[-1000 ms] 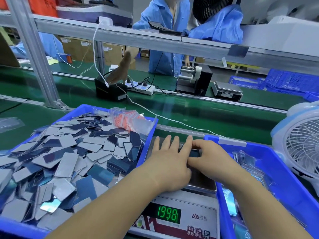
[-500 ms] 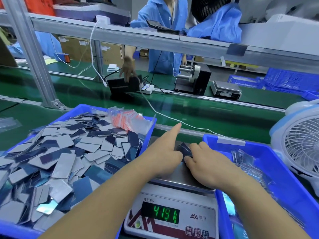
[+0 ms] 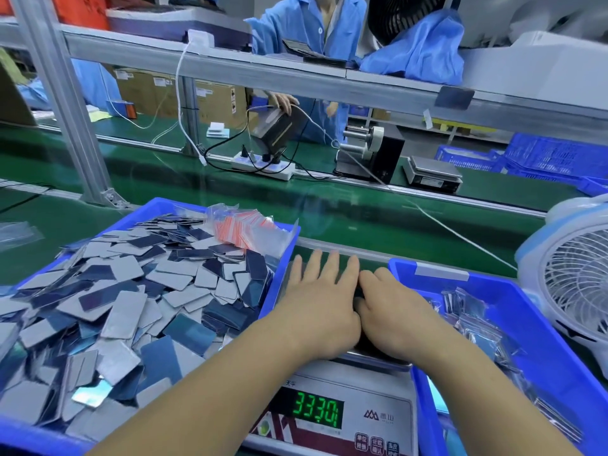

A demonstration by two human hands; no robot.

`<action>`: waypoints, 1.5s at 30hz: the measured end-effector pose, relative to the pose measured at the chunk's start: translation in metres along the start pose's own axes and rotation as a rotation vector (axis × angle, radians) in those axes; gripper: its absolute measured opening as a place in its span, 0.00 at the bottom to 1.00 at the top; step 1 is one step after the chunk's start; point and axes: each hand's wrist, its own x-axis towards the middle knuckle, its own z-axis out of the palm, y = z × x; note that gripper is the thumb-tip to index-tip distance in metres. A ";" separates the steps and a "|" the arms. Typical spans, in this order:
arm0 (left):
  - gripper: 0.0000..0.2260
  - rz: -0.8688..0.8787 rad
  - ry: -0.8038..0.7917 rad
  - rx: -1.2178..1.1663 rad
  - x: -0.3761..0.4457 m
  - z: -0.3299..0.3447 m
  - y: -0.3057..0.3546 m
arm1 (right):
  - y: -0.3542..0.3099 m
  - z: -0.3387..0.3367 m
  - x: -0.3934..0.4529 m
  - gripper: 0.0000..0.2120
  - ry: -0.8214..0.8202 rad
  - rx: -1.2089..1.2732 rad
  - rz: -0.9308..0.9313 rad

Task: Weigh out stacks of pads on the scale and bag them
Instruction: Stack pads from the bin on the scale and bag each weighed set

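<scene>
My left hand [image 3: 320, 311] has flattened again over the scale [image 3: 332, 419] at lower centre; its display jumped from 419.1 to 333.0

Factory packing line: green conveyor belt [image 3: 329, 205] ran between aluminium-framed stations, blue parts bins [image 3: 543, 340], digital scale [image 3: 345, 413], and a worker in blue smock [image 3: 312, 24] opposite.

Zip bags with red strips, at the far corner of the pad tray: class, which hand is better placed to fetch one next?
Left, probably. The left hand lies flat on the scale right beside that tray, with the bags just beyond its fingers. The right hand would have to cross over it.
</scene>
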 end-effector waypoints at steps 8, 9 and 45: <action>0.37 0.041 0.021 -0.051 -0.001 -0.004 -0.001 | 0.001 -0.005 0.000 0.03 0.024 0.050 -0.009; 0.38 0.044 0.037 -0.069 -0.001 -0.005 -0.001 | 0.001 -0.007 0.000 0.03 0.025 0.054 -0.012; 0.13 -0.448 0.310 0.139 0.059 -0.045 -0.103 | -0.007 -0.014 -0.005 0.06 0.049 0.534 0.090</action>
